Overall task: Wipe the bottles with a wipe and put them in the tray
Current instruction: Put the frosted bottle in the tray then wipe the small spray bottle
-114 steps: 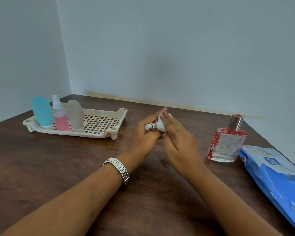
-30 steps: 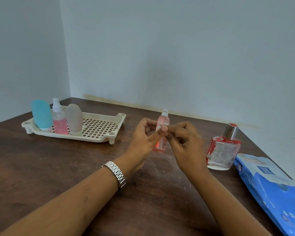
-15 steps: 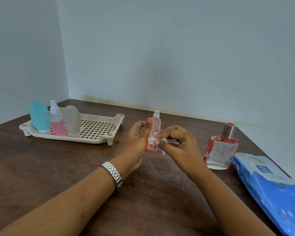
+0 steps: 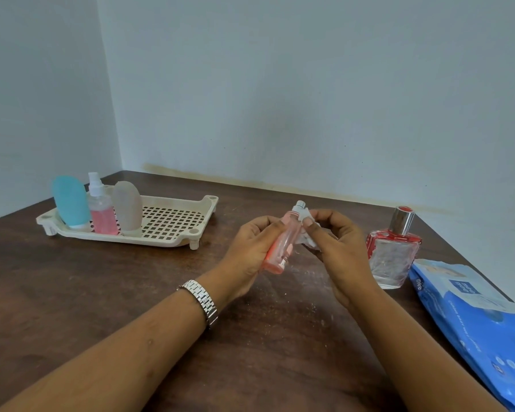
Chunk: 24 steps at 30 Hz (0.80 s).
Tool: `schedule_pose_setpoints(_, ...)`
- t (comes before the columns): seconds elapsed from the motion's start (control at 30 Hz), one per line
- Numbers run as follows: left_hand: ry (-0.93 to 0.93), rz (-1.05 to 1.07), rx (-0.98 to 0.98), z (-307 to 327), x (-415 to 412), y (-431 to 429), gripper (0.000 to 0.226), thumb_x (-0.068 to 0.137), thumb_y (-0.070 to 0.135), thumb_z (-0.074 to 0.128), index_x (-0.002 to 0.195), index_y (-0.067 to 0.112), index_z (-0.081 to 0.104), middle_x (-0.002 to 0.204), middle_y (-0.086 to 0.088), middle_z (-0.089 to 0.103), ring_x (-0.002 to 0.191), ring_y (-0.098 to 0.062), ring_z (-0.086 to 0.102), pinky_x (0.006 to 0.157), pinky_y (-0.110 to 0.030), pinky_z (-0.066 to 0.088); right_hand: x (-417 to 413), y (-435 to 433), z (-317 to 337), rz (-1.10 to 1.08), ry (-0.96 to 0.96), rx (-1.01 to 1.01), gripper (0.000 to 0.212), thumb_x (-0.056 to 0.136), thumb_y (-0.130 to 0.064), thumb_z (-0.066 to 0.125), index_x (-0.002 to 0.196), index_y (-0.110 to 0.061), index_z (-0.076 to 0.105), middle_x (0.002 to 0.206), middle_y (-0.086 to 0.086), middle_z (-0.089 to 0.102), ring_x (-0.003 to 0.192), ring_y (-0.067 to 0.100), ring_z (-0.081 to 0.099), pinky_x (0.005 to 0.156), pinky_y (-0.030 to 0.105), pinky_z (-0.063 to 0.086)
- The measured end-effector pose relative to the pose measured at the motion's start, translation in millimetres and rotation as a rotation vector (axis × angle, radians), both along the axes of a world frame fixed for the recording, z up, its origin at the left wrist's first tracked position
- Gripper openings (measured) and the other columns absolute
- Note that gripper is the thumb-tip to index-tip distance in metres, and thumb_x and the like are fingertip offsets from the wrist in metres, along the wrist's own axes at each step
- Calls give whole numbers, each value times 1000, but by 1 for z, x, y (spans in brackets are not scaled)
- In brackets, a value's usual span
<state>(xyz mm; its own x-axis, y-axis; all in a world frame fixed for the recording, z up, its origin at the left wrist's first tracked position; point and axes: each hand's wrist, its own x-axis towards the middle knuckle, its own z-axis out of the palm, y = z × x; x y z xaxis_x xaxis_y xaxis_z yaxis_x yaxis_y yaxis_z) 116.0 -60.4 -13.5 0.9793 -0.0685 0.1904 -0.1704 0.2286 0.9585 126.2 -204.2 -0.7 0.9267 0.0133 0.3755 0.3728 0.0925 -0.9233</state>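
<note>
Head camera, contents of the dark wooden table (image 4: 101,292):

1. Wristwatch (image 4: 202,301): metal link band, on the left wrist.
2. Wipes pack (image 4: 473,319): blue, lying flat at the right edge of the table.
3. Left hand (image 4: 250,251): fingers curled round the lower body of the slim pink bottle (image 4: 283,245), which is held above the table mid-scene, tilted, with its cap pointing up and away.
4. Right hand (image 4: 339,257): thumb and fingertips pinch a crumpled white wipe (image 4: 306,236) against the bottle's neck, just below the cap.
5. Perfume bottle (image 4: 391,257): square glass with red trim and a silver cap, upright on the table just right of the right hand.
6. Tray (image 4: 185,236): cream, slotted, far left. At its left end a teal bottle (image 4: 71,202), a pink spray bottle (image 4: 101,212) and a frosted bottle (image 4: 127,208) stand upright, side by side.
7. Wall (image 4: 309,99): pale, plain, behind the table.
</note>
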Motion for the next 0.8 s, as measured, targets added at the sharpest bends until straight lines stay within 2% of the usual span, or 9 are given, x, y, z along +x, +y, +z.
schedule_pose_setpoints(0.17,16,82,-14,-1,-2,-7,23,96,29,53,102,8,61,79,-10,69,61,-16,64,59,-28,57,0,4,-6,3,35,-15,9,85,-10,64,90,-15,69,96,6,69,95,25,65,79,45,57)
schedule_pose_setpoints(0.3,33,157,-31,0,0,-5,27,96,33,51,102,9,62,93,-16,70,78,-22,67,79,-43,55,-8,12,-6,49,-37,-96,10,82,-4,67,89,-10,70,87,5,71,82,22,68,69,33,57)
schedule_pose_setpoints(0.33,44,169,-23,1,1,-3,28,97,34,50,102,10,61,92,-14,70,77,-20,66,78,-42,55,-9,14,-7,39,-62,-137,11,81,-4,68,89,-12,71,85,3,72,79,19,68,69,31,56)
schedule_pose_setpoints(0.43,52,182,9,3,1,1,32,99,35,46,107,8,60,84,-6,69,66,-11,65,59,-26,54,-10,17,-8,-2,-136,-290,13,79,-11,72,90,-17,73,86,-2,72,78,12,67,71,27,55)
schedule_pose_setpoints(0.5,55,188,0,4,1,2,34,99,34,45,110,5,60,83,-4,70,64,-8,67,52,-21,50,-10,18,-9,-7,-152,-323,13,77,-13,73,88,-20,73,87,-2,71,77,8,65,70,23,53)
schedule_pose_setpoints(0.57,60,192,-9,5,0,3,37,98,36,47,111,4,60,84,-5,71,66,-9,67,52,-22,51,-11,19,-9,-2,-159,-312,12,77,-13,74,87,-21,73,87,-1,70,76,7,65,69,22,52)
schedule_pose_setpoints(0.7,23,155,10,5,1,2,48,92,46,48,111,3,60,89,-11,70,71,-14,67,57,-24,52,-10,17,-7,-13,-140,-225,12,79,-11,71,89,-17,72,86,0,71,79,16,67,72,30,55)
schedule_pose_setpoints(0.8,-5,105,39,4,1,1,48,87,46,51,111,7,62,98,-12,72,81,-18,69,71,-29,56,-7,14,-6,-34,-105,-129,12,81,-7,69,89,-16,70,85,-1,71,80,16,66,72,30,55)
